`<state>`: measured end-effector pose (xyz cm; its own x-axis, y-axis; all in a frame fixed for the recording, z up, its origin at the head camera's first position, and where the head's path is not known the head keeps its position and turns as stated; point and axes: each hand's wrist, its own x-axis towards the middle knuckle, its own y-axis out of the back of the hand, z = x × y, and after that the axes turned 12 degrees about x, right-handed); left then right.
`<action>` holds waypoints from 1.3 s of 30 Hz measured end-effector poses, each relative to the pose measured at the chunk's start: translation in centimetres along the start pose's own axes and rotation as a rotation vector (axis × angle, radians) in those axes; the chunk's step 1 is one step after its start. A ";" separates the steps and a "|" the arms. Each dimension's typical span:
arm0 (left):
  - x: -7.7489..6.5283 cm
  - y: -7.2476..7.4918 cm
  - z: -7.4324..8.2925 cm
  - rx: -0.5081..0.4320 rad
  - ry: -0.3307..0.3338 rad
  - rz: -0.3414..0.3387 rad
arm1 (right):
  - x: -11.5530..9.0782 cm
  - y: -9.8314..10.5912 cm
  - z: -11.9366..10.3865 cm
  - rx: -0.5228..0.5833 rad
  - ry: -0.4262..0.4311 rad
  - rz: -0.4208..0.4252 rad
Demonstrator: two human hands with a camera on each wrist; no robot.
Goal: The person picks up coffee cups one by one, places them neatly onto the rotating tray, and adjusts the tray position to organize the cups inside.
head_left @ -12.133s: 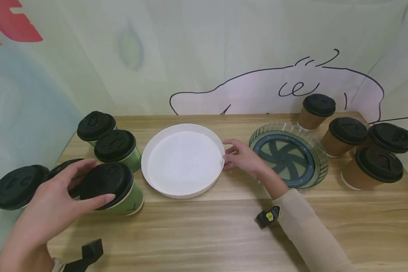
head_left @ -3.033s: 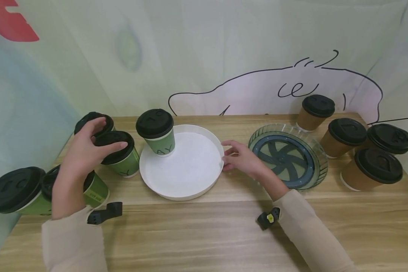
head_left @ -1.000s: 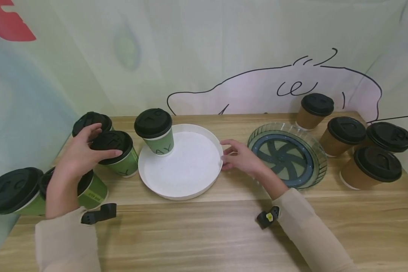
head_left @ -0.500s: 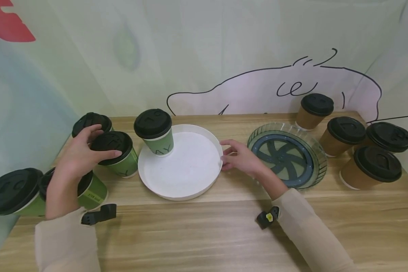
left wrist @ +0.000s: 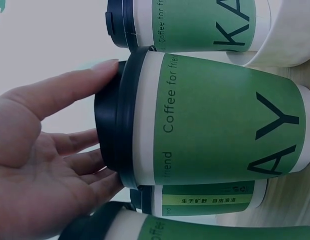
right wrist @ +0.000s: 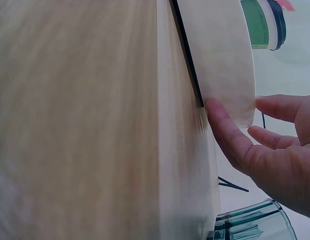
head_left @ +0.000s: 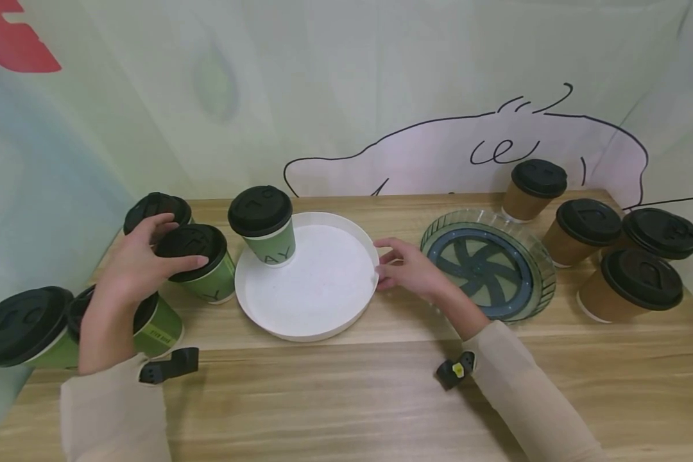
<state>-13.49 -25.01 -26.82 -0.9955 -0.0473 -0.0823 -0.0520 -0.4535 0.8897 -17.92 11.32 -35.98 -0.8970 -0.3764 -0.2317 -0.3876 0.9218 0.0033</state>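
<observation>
My left hand (head_left: pixel 129 263) holds a green paper coffee cup (head_left: pixel 213 279) by its black lid, with thumb and fingers around the lid's sides. In the left wrist view that cup (left wrist: pixel 230 117) fills the middle, and its base seems to stand on the table. To its right lies a round white tray (head_left: pixel 317 289); inside the back left of its rim stands another lidded green cup (head_left: pixel 274 247). My right hand (head_left: pixel 407 269) pinches the tray's right edge. The right wrist view has the thumb low on the tray wall (right wrist: pixel 225 60) and fingers at its rim.
More green cups (head_left: pixel 162 327) stand at the left, partly hidden by my left hand and wrist. A clear ribbed dish (head_left: pixel 545 282) with a blue swirl-patterned base lies right of the tray. Several brown lidded cups (head_left: pixel 612 295) stand at the far right. A printed cloth (head_left: pixel 346 96) hangs behind.
Since the oldest frame, a green cup has moved from the left group onto the tray, and my left hand has shifted to another green cup. Over the last second almost nothing has moved.
</observation>
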 end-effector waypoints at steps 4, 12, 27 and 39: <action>0.0 0.0 0.0 0.001 -0.003 0.002 | 0.0 0.0 0.0 -0.001 0.001 0.001; -0.3 0.2 0.2 0.026 0.004 0.009 | -0.1 0.0 -0.1 0.000 0.007 0.001; -0.8 0.8 0.8 -0.001 0.005 0.034 | -0.2 -0.1 -0.1 0.003 0.015 -0.004; -1.3 1.4 1.1 0.017 0.022 0.038 | -0.2 -0.1 -0.2 0.001 0.010 0.001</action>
<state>-12.37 -24.56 -24.98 -0.9948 -0.0839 -0.0577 -0.0154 -0.4361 0.8998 -17.77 11.31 -35.78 -0.8993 -0.3765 -0.2224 -0.3867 0.9222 0.0024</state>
